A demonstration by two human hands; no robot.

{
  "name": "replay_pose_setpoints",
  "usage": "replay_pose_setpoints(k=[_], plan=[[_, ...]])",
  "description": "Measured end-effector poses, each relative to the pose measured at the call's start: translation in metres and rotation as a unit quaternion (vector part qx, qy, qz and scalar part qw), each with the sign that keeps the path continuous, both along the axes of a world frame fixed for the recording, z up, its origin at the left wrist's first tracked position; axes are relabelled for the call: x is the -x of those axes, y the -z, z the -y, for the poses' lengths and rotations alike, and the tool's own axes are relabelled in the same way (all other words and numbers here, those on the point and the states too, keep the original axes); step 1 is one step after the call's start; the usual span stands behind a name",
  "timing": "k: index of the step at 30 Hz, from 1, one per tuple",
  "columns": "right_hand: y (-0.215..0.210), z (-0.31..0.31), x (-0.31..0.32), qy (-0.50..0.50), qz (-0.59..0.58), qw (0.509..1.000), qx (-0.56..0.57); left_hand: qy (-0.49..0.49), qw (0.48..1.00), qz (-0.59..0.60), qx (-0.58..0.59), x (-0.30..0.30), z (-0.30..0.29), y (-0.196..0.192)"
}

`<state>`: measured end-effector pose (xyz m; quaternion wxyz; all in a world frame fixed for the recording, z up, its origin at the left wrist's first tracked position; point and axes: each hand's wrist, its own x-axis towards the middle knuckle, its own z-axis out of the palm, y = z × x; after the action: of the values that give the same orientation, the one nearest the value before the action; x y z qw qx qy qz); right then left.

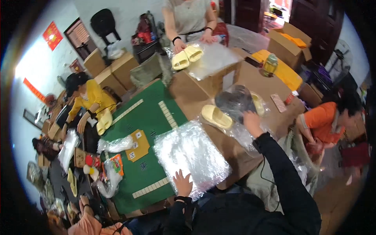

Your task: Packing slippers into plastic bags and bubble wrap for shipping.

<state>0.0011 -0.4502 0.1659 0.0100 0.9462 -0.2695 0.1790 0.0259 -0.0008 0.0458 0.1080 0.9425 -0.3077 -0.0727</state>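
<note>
My left hand (183, 183) lies with spread fingers on the near edge of a shiny stack of clear plastic bags (192, 154). My right hand (252, 122) reaches forward to a dark grey pair of slippers in clear plastic (235, 102). Its fingers close on the near end of the plastic-wrapped pair, though the fingertips are partly hidden. To the left of that pair is a pale yellow slipper (216, 116). Another yellow slipper (257, 103) shows behind it on the right, with crumpled clear plastic around.
A green mat with tile pictures (156, 113) covers the table's left part. Across from me, a co-worker's hands (180, 46) handle yellow slippers beside a cardboard box (213, 80). A jar (270, 64) and a phone (278, 103) stand at right. Other people sit on both sides.
</note>
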Motion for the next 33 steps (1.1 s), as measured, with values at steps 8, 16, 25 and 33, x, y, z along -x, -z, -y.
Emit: replay_pose_setpoints(k=[8, 16, 25, 33], plan=[[-0.026, -0.035, 0.007, -0.003, 0.130, 0.991, -0.035, -0.054, 0.998, 0.014, -0.028, 0.011, -0.002, -0.017], [0.086, -0.197, 0.070, -0.364, -0.239, 0.862, -0.260, -0.034, 0.999, -0.015, -0.011, 0.009, -0.004, -0.026], [0.117, -0.287, 0.079, -0.296, -0.416, 0.823, -0.250, 0.007, 0.999, -0.010, 0.037, 0.013, -0.049, -0.023], [0.129, -0.306, 0.084, -0.260, -0.373, 0.856, -0.247, -0.049, 0.989, -0.137, 0.038, 0.034, -0.068, 0.007]])
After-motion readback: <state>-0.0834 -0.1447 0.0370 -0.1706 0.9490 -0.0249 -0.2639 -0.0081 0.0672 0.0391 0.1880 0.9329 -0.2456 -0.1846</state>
